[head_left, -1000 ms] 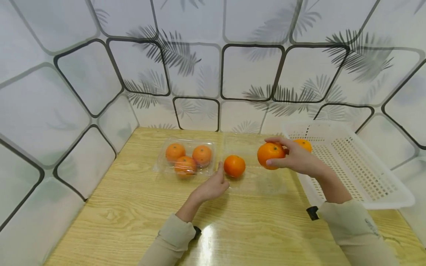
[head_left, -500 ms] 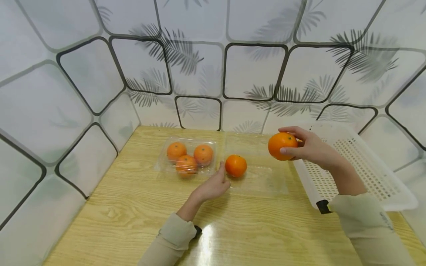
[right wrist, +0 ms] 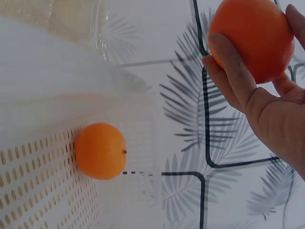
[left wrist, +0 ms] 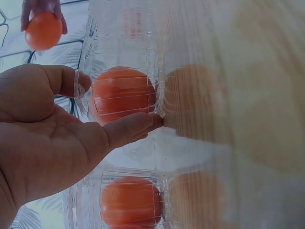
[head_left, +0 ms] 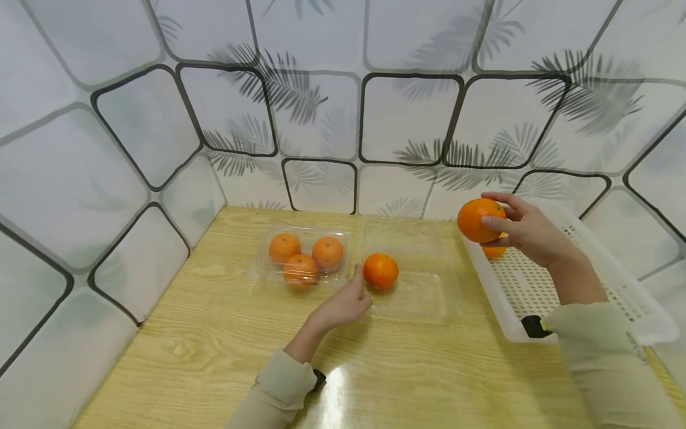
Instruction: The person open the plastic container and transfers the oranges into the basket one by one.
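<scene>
My right hand [head_left: 536, 235] grips an orange [head_left: 479, 220] between thumb and fingers, held up over the back left corner of the white plastic basket [head_left: 485, 292]. A second orange [right wrist: 100, 151] sits inside that basket. My left hand [head_left: 343, 305] rests at the left side of an open clear plastic box [head_left: 415, 298]. In the left wrist view its fingers [left wrist: 128, 130] lie straight along the box and its thumb [left wrist: 66, 80] touches the rim. One orange [head_left: 380, 271] sits in the left part of this box.
Left of my left hand stands another clear plastic box [head_left: 262, 271] with three oranges [head_left: 300, 271] visible in it. Patterned panels [head_left: 316, 107] rise behind and beside the wooden table [head_left: 214, 357].
My right hand has carried its orange rightward and slightly up, from above the open box to over the basket's corner. My left hand has stayed at the box.
</scene>
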`<state>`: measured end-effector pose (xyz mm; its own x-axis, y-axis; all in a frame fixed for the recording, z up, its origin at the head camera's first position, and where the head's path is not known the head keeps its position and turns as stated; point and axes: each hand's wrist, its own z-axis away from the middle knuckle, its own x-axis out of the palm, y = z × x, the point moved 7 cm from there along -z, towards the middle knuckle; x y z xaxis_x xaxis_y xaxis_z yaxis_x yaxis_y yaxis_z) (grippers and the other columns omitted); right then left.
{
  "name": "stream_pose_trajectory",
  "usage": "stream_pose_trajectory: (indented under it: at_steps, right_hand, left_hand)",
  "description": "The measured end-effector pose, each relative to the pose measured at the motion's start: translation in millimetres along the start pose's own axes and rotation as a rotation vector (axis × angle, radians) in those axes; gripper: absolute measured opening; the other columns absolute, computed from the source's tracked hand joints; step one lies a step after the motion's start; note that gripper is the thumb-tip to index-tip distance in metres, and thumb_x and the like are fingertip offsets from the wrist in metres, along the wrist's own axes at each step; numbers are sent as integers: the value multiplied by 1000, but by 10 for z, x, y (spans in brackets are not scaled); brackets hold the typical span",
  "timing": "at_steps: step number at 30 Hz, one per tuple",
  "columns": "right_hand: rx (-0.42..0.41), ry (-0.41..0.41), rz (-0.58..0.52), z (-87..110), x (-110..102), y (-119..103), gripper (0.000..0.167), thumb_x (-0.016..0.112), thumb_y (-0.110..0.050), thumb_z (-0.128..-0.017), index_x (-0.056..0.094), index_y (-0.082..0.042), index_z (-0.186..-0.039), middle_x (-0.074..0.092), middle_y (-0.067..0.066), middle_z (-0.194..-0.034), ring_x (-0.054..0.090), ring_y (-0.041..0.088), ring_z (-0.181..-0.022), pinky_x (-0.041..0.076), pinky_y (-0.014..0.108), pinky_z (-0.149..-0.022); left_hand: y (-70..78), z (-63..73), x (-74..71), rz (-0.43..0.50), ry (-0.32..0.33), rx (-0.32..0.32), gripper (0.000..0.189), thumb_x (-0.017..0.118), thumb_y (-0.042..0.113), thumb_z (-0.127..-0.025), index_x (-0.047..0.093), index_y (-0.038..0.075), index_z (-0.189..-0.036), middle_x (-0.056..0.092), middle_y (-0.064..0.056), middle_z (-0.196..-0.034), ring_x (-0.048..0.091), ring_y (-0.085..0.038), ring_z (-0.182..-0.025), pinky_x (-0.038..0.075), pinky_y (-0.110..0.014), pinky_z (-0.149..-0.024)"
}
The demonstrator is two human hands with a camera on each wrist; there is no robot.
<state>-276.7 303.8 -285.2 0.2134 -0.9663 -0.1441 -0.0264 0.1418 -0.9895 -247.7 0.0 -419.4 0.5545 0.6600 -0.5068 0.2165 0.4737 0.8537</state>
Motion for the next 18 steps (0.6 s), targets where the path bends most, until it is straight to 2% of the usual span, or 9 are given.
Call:
stream_pose_trajectory:
  at_steps: [7, 9, 10, 12, 13, 14, 15, 16, 18]
  right_hand:
    - [-21, 126, -72, -19, -306, 57, 57, 61, -8, -97, 37, -20, -148, 51, 0, -122, 67, 11, -95, 59, 31, -74]
    - [-9, 161, -28, -18, -400, 103, 61, 63, -11, -97, 35, -21, -150, 49, -1, -122, 66, 8, -93, 59, 29, -73]
    - [0, 180, -2, -17, -447, 129, 63, 64, -13, -96, 33, -21, -151, 47, -2, -121, 66, 6, -92, 58, 28, -72]
    - [21, 220, 62, -16, -532, 181, 69, 65, -18, -95, 30, -20, -154, 45, -2, -120, 64, 2, -90, 58, 26, -71]
    - [30, 238, 104, -20, -572, 199, 72, 66, -21, -95, 27, -18, -156, 45, -3, -119, 64, 1, -89, 58, 25, -71]
    - [38, 255, 146, -25, -608, 213, 75, 66, -23, -95, 25, -17, -157, 44, -3, -119, 63, -1, -88, 58, 24, -71]
    - [45, 269, 171, -30, -641, 228, 78, 66, -24, -95, 23, -15, -158, 44, -3, -118, 63, -2, -87, 58, 24, -70]
    - [49, 283, 202, -38, -671, 242, 79, 66, -26, -95, 21, -14, -159, 43, -3, -118, 62, -3, -86, 58, 24, -70]
    - [57, 303, 253, -57, -721, 270, 83, 65, -31, -95, 18, -13, -160, 42, -2, -119, 60, -5, -86, 57, 23, -71]
  left_hand:
    - [6, -4, -20, -17, 8, 2, 85, 45, 8, -95, -15, -10, -152, 34, 3, -62, 25, -10, -51, 32, -26, -55]
    - [3, -2, -16, -19, 12, -1, 85, 46, 9, -94, -13, -10, -152, 57, -12, -82, 36, -15, -61, 40, -29, -67]
    - [5, -1, -13, -18, 15, -1, 85, 47, 9, -94, -12, -10, -152, 61, -23, -103, 44, -20, -71, 42, -32, -75]
    - [1, 2, -2, -16, 14, -4, 85, 47, 9, -94, -12, -10, -153, 44, -37, -136, 47, -29, -91, 39, -37, -90]
    - [0, 1, 4, -16, 14, -5, 85, 47, 9, -93, -11, -10, -153, 36, -40, -142, 45, -32, -99, 37, -39, -94]
    - [-1, 0, 9, -15, 15, -7, 85, 47, 9, -94, -11, -10, -153, 36, -40, -141, 44, -32, -101, 36, -40, -95]
    - [0, 1, 13, -14, 12, -10, 85, 47, 9, -94, -12, -10, -153, 48, -37, -126, 43, -32, -91, 37, -40, -91]
    - [1, -1, 14, -19, 13, -10, 85, 47, 9, -93, -12, -10, -152, 55, -26, -108, 44, -29, -88, 37, -40, -91]
    - [-2, -1, 11, -25, 10, -14, 85, 46, 8, -94, -12, -10, -152, 51, -8, -81, 39, -21, -73, 38, -39, -83]
